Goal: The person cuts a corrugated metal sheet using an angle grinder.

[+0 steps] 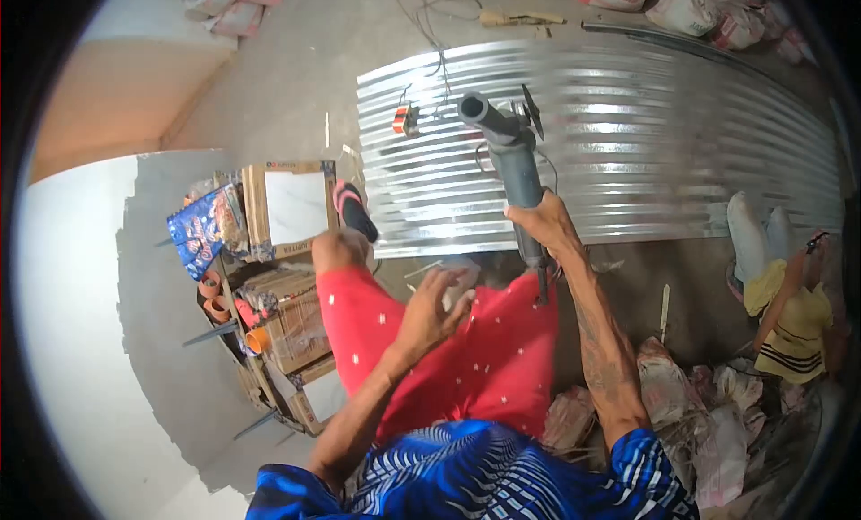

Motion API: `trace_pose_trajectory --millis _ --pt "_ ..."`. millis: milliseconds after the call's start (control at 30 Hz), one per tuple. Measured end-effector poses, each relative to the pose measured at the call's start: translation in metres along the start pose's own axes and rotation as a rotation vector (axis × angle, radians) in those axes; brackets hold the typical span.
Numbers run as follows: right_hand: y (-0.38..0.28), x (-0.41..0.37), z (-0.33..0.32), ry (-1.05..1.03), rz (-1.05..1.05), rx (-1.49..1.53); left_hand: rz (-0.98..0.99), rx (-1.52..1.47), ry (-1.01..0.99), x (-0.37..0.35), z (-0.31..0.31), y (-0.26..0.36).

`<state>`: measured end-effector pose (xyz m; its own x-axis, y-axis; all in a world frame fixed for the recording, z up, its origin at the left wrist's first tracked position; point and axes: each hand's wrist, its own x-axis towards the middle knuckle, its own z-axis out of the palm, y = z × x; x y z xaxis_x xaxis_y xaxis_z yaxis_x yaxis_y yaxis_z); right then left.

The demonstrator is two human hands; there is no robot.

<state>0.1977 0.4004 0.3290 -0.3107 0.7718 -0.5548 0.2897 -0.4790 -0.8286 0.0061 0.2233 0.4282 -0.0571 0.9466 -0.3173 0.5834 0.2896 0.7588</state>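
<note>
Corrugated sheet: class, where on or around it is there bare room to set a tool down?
Free: the corrugated sheet right of the angle grinder in the right hand, and the concrete floor beyond its left edge. Crowded: boxes at left, sacks lower right.

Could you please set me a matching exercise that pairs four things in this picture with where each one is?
Things:
1. angle grinder
2. small orange item
3. blue packet
4. left hand

Places or states:
A. by the cardboard boxes at the left
B. open, over the red shorts
C. gripped in the right hand
D. lying on the corrugated sheet

Pairs: 1-C; 2-D; 3-A; 4-B.
</note>
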Motion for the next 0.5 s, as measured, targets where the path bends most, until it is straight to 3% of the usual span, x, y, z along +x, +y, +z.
trace_pose_trajectory --millis 67,133,200,367,500 --pt "-0.013 0.003 0.018 0.009 0.025 0.006 -0.013 0.111 -0.005 -0.006 -0.034 -0.023" --pt "-0.021 0.010 0.034 -0.009 0.013 -0.035 -0.253 0.039 -0.075 -0.004 -0.071 -0.051" --pt "-0.044 0.016 0.047 -0.016 0.168 -0.114 -0.217 0.054 -0.135 0.006 -0.100 -0.090" --pt "-0.055 0.063 0.110 0.148 0.205 -0.087 -0.046 0.223 -0.434 0.075 -0.161 -0.255" --pt "-0.068 0.084 0.167 0.289 0.265 -0.053 -0.151 0.278 -0.543 0.082 -0.198 -0.301"
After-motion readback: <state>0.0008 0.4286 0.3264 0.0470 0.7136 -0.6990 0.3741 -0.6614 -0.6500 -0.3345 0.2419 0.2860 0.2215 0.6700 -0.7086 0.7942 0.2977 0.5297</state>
